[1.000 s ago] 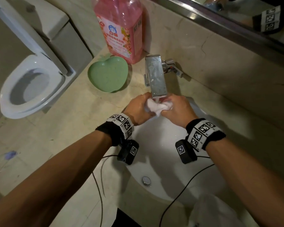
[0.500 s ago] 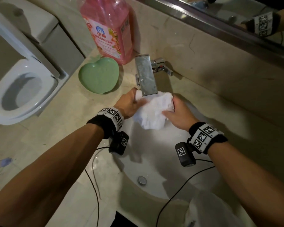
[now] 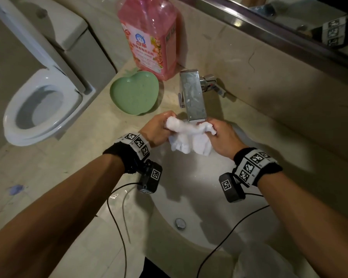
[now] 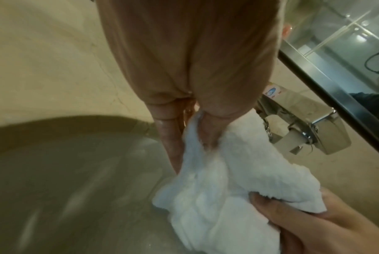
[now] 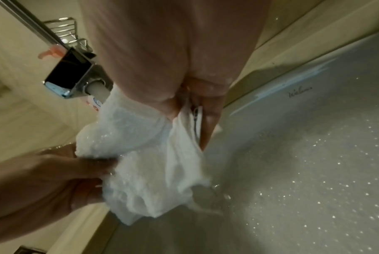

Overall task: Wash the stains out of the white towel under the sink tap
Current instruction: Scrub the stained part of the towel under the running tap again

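Note:
A wet white towel (image 3: 189, 135) hangs bunched over the sink basin (image 3: 199, 197), right below the square chrome tap (image 3: 193, 97). My left hand (image 3: 159, 127) grips its left end and my right hand (image 3: 221, 135) grips its right end, so the cloth stretches between them with loose folds drooping. In the left wrist view my left hand (image 4: 195, 134) curls its fingers into the towel (image 4: 223, 180). The right wrist view has my right hand (image 5: 190, 116) pinching a fold of the towel (image 5: 145, 163) by the tap (image 5: 71, 80). No stain shows on the cloth.
A pink detergent bottle (image 3: 151, 37) and a green heart-shaped dish (image 3: 135, 93) stand on the counter left of the tap. A toilet (image 3: 38, 109) sits further left. The drain plug (image 3: 180, 222) lies in the basin. A mirror (image 3: 289, 17) runs along the back wall.
The towel went from a tight wad between both hands, to spread open, to being pulled lengthwise between them now. Both hands have stayed under the tap.

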The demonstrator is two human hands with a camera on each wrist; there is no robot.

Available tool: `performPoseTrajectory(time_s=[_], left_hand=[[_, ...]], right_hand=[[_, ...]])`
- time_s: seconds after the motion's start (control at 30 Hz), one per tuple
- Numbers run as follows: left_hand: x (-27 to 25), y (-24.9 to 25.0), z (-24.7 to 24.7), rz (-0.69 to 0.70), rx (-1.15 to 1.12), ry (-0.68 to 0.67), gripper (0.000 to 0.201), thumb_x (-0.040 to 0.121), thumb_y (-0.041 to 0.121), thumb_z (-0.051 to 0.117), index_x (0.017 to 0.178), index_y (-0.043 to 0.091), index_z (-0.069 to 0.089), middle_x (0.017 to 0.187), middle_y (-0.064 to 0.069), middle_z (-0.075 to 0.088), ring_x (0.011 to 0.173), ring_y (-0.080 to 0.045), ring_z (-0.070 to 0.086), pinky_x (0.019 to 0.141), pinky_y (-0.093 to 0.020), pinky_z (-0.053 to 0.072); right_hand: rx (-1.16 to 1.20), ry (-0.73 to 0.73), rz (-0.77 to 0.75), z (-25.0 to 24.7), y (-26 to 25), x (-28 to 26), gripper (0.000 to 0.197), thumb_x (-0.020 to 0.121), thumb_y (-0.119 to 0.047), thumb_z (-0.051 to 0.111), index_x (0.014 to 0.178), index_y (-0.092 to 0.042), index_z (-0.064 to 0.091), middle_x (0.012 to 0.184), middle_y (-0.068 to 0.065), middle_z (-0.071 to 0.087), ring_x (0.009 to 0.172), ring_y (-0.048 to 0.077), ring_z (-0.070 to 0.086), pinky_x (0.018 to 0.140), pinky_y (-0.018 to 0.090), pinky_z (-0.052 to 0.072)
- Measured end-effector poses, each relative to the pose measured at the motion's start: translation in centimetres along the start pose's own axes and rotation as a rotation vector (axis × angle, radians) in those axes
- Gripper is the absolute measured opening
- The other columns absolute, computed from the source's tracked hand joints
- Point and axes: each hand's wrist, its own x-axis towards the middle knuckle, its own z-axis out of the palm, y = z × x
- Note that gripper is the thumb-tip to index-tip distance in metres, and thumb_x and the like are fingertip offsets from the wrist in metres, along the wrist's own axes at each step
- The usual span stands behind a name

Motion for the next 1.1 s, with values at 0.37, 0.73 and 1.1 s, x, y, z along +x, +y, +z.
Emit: performPoseTrajectory(time_s=[0.37,0.73,1.1], left_hand=[[1.2,2.2,1.8,-0.192,0.227,-0.263,0.055,0.067,0.027,0.088,0.109,0.016,0.054,0.092,0.013,0.066,0.079,-0.005,0.062,0.068,-0.017,0.048],[1.4,2.4,2.0,-0.005,0.676,-0.208,0.061,0.081,0.033,0.071,0.137,0.018,0.049,0.123,-0.010,0.058,0.109,-0.028,0.057,0.094,-0.033,0.048],[1.9,1.2,3.4,-0.060,0.611,-0.295,0.053,0.089,0.029,0.063,0.138,0.018,0.050,0.143,-0.007,0.050,0.130,-0.025,0.048,0.108,-0.023,0.034]], right_hand=[[0.176,0.031,-0.051,-1.5,-1.2,-0.1,0.056,0.077,0.026,0.052,0.094,-0.023,0.073,0.100,0.002,0.061,0.100,0.012,0.062,0.084,0.013,0.048],[0.021,-0.092,0.107,-0.9,-0.5,0.4,0.071,0.071,-0.021,0.085,0.134,-0.025,0.052,0.125,-0.006,0.062,0.111,0.014,0.059,0.086,0.024,0.048],[-0.231,0.043,-0.031,1.1,-1.3,0.6,0.025,0.073,-0.017,0.081,0.097,-0.016,0.075,0.100,0.009,0.072,0.091,0.029,0.067,0.079,0.035,0.054]])
